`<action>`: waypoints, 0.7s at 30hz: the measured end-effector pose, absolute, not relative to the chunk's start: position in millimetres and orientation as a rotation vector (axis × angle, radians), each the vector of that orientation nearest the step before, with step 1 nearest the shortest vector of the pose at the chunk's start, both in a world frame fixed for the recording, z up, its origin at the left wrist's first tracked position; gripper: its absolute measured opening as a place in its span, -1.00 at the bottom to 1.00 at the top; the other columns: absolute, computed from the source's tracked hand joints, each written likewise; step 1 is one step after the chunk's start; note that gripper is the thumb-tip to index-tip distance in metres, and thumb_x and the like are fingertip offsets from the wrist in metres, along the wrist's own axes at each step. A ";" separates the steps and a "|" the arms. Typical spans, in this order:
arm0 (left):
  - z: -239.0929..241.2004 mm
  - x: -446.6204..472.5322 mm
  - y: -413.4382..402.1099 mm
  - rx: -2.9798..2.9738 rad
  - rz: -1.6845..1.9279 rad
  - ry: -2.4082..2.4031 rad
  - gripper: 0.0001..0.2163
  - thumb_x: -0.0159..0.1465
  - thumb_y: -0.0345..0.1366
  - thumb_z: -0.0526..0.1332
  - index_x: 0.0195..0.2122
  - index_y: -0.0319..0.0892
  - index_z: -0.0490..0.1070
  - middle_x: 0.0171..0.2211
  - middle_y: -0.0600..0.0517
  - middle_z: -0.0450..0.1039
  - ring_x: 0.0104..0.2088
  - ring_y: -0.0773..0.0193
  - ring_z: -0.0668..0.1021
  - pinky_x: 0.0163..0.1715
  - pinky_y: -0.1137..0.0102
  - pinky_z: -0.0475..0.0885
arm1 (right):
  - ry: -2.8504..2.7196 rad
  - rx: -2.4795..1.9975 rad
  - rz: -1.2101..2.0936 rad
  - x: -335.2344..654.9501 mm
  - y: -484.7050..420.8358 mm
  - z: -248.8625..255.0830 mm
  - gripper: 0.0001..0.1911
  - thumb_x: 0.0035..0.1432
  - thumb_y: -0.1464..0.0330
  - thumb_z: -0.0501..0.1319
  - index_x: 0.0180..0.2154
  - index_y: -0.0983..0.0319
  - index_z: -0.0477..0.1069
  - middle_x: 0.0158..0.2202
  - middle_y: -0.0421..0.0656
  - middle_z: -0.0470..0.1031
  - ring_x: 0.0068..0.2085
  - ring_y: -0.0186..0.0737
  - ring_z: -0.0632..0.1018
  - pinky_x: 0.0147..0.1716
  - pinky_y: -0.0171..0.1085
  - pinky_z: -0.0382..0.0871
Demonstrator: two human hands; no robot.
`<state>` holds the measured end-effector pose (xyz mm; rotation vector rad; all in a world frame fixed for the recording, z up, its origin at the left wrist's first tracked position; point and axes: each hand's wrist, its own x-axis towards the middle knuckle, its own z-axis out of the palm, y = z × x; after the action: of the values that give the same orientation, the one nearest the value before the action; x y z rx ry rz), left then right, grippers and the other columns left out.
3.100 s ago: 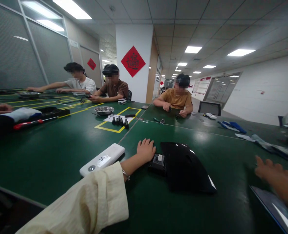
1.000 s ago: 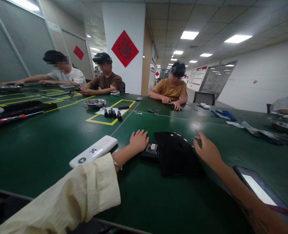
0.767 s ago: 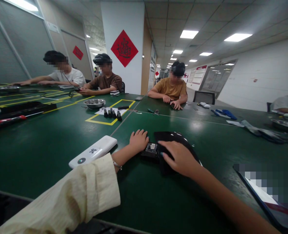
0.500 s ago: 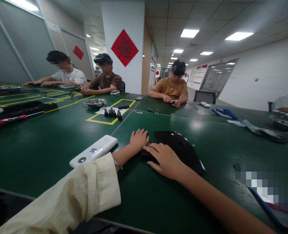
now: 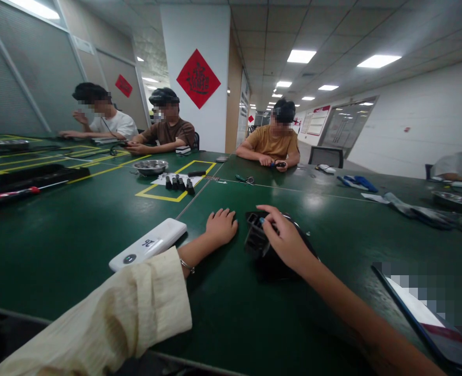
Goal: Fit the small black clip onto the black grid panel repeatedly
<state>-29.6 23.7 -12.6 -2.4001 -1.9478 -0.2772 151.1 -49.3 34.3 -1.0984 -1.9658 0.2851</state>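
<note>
My left hand (image 5: 222, 226) lies palm down on the green table, fingers slightly apart, holding nothing. Close to its wrist is a white power bank (image 5: 148, 244) marked 26. A black plastic part with square openings (image 5: 256, 236) is tilted up in my right hand (image 5: 287, 237), thumb and fingers on its upper edge; motion blurs it a little. Under and behind that hand sits a glossy black curved shell (image 5: 280, 270), largely covered by the hand and the part. Whether the part touches the shell, I cannot tell.
Several short black cylinders (image 5: 179, 183) stand by a yellow-taped rectangle, near a metal bowl (image 5: 151, 167). A red-handled screwdriver (image 5: 11, 196) lies left, a tablet-like device (image 5: 418, 318) at near right. Green-handled scissors (image 5: 245, 179) lie ahead. Several people sit around the table.
My right hand has moved right and tipped up the black plastic part, which lay flat between my hands. My left hand stays in place, no longer beside the part.
</note>
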 end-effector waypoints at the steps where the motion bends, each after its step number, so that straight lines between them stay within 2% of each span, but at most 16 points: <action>1: -12.7 -29.4 23.8 -2.405 -0.280 -1.945 -0.57 0.29 -0.16 -0.13 0.15 -0.13 0.16 0.20 -0.05 0.14 0.20 0.10 0.18 0.14 0.10 0.08 | -1.917 -1.141 0.267 159.3 -45.4 35.6 -0.64 0.19 0.37 -0.05 0.02 0.24 0.24 -0.31 -0.14 0.37 -0.27 -0.26 0.42 -0.22 -0.25 0.33; 8: -17.2 -31.6 29.2 -2.425 -0.279 -1.944 -0.55 0.29 -0.13 -0.15 0.17 -0.14 0.15 0.21 -0.06 0.13 0.21 0.08 0.16 0.15 0.08 0.07 | -1.713 -1.415 -0.154 203.2 -33.2 35.2 -0.57 0.16 0.36 -0.04 0.08 0.21 0.21 -0.12 -0.05 0.31 -0.17 -0.17 0.42 -0.24 -0.20 0.34; 12: -18.5 -31.8 29.2 -2.408 -0.289 -1.938 -0.55 0.29 -0.14 -0.15 0.16 -0.14 0.16 0.20 -0.04 0.14 0.21 0.09 0.16 0.15 0.09 0.07 | -1.807 -1.631 -0.371 203.2 -35.7 34.8 -0.56 0.20 0.38 -0.10 0.10 0.20 0.21 -0.04 -0.03 0.27 -0.31 -0.22 0.46 -0.42 -0.26 0.34; 15: -18.3 -31.4 28.4 -2.404 -0.294 -1.924 -0.55 0.29 -0.15 -0.16 0.16 -0.16 0.17 0.19 -0.06 0.16 0.20 0.09 0.18 0.15 0.08 0.07 | -1.842 -1.752 -0.528 199.2 -38.0 37.0 -0.56 0.20 0.38 -0.08 0.12 0.17 0.20 -0.02 -0.05 0.28 -0.41 -0.29 0.45 -0.57 -0.32 0.24; 21: -18.4 -30.7 29.2 -2.410 -0.305 -1.946 -0.55 0.29 -0.15 -0.14 0.16 -0.15 0.17 0.20 -0.05 0.14 0.20 0.08 0.17 0.15 0.07 0.07 | -1.817 -1.839 -0.632 203.5 -37.9 39.5 -0.54 0.22 0.39 -0.07 0.16 0.15 0.14 -0.05 -0.11 0.33 -0.44 -0.33 0.44 -0.65 -0.35 0.08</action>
<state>-30.7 29.2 -18.4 -2.4101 -1.9460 -0.3052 203.5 -37.9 39.5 -1.8389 -1.8169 -0.6325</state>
